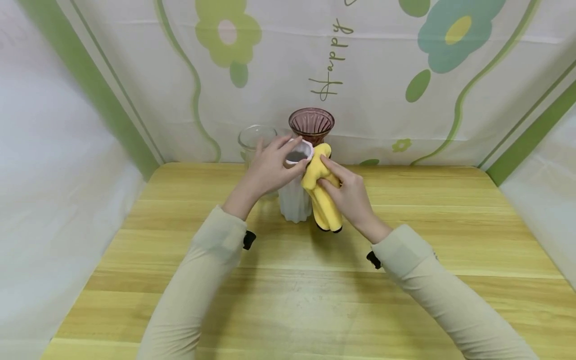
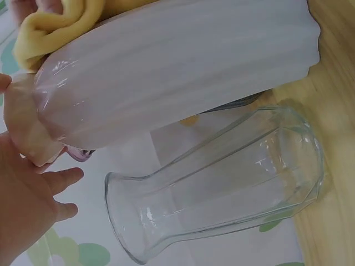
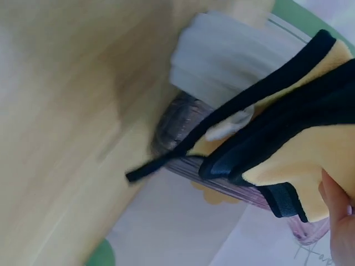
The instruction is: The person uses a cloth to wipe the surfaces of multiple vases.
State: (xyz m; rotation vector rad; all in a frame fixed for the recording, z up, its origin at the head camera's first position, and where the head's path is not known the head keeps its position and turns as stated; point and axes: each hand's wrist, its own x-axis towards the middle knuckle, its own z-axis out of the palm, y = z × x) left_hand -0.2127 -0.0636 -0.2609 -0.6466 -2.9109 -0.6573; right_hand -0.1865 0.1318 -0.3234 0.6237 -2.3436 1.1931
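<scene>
A fluted white vase (image 1: pixel 294 204) with a wavy pinkish rim stands near the table's back edge. My left hand (image 1: pixel 271 169) grips its neck at the rim, thumb on the near side; in the left wrist view two of its fingers (image 2: pixel 65 180) stick out past the neck. My right hand (image 1: pixel 352 192) pinches a folded yellow cloth (image 1: pixel 327 207) between thumb and fingers. The cloth lies against the vase's right side, its upper part at the rim. Black edging on the cloth (image 3: pixel 288 133) shows in the right wrist view, with a thin black strip hanging off.
Behind my left hand stands a clear glass vase (image 2: pixel 222 194) with a flared mouth. A purple ribbed glass vase (image 1: pixel 311 122) rises behind the white one. Right behind them hangs a flower-printed curtain (image 1: pixel 279 85). The wooden table (image 1: pixel 297 300) stretches out in front.
</scene>
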